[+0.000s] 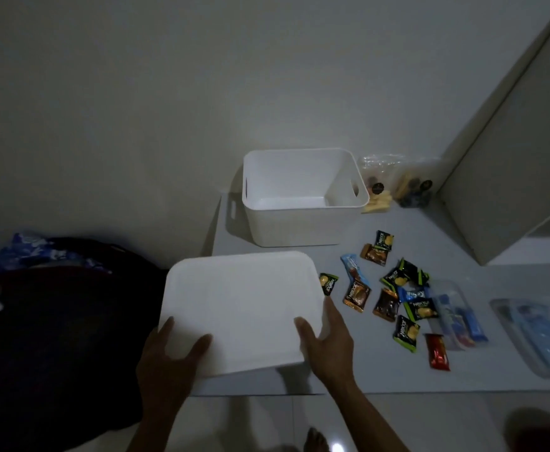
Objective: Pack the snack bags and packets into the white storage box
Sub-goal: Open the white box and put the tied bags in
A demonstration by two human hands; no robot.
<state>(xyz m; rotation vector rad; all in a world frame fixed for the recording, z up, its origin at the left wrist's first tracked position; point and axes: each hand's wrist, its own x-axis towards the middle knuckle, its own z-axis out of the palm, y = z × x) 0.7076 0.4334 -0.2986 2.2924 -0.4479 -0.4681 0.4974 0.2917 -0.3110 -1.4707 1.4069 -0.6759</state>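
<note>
- The table (463, 380) is pale and dim; the lid wants a bare spot on it, off to the left, clear of everything to be packed.
- The white box (303, 197) stands open and empty at the far edge, so nothing is packed yet.
- The lid (244, 308) is held at its near edge by both hands, tilted, partly past the table's left side. I'd lay it down flat, not let it overhang.
- The left hand (166, 363) grips one corner, the right hand (329, 340) the other, thumbs on top.
- The snack packets (394, 288) lie scattered just right of the lid; one nearly touches it.
</note>
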